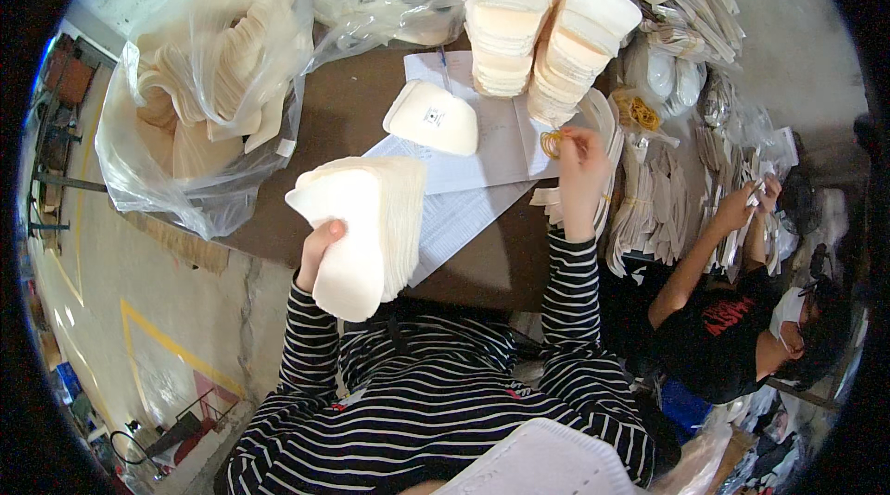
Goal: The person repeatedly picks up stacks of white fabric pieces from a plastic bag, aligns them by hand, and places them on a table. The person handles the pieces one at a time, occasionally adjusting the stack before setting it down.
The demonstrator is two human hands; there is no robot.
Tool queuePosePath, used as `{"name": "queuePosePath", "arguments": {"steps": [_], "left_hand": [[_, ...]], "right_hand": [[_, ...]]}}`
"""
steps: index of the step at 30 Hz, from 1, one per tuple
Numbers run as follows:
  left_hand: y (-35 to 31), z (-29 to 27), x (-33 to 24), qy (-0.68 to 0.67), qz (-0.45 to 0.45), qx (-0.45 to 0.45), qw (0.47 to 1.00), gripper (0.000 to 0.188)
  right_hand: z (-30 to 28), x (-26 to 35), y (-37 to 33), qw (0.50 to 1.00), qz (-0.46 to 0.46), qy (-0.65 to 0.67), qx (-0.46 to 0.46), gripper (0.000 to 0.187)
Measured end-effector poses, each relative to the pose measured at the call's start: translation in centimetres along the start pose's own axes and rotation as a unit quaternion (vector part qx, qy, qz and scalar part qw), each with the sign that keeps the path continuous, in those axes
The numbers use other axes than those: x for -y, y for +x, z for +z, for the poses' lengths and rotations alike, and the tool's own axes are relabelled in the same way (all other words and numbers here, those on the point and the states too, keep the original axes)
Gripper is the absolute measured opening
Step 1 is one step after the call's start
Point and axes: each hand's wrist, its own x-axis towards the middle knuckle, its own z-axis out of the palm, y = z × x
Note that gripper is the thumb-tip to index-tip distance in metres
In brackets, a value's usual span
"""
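My left hand [320,254] grips a thick stack of cream, rounded flat pieces [357,226], its thumb on the top one; they look like shoe insole parts. The stack is tilted above the table's near edge. My right hand [582,159] is closed in a pinch on yellow rubber bands [552,144], over the right side of the papers. A single cream piece with a small dark print [432,117] lies on the white papers [482,166] between my hands. Past my right hand stand two tall stacks of similar pieces [582,41].
A large clear plastic bag [209,96] full of cream pieces fills the table's left, with a smaller bag [389,8] behind. On the right lie bundled strips [649,208] and a heap of yellow rubber bands [642,111]. A masked co-worker [723,310] handles strips at far right.
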Motion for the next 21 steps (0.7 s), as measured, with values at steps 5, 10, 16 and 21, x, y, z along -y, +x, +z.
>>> {"name": "queuePosePath", "arguments": {"steps": [5,10,16,21], "left_hand": [[-0.2,1.0,2.7,-0.141,-0.066,0.027,0.987,0.067],[0.5,2.7,5.4,-0.248,-0.098,0.09,0.96,0.066],[1.5,0.4,6.9,-0.291,-0.093,-0.003,0.952,0.066],[-0.6,2.8,1.4,-0.209,-0.149,0.014,0.966,0.063]], "right_hand": [[1.0,3.1,-3.5,0.915,0.114,0.382,0.063,0.004],[2.8,6.2,-8.0,0.824,0.297,0.438,0.203,0.032],[2.7,5.1,-10.7,0.732,0.333,0.502,0.318,0.072],[1.8,5.2,-9.8,0.678,0.342,0.609,0.228,0.109]]}}
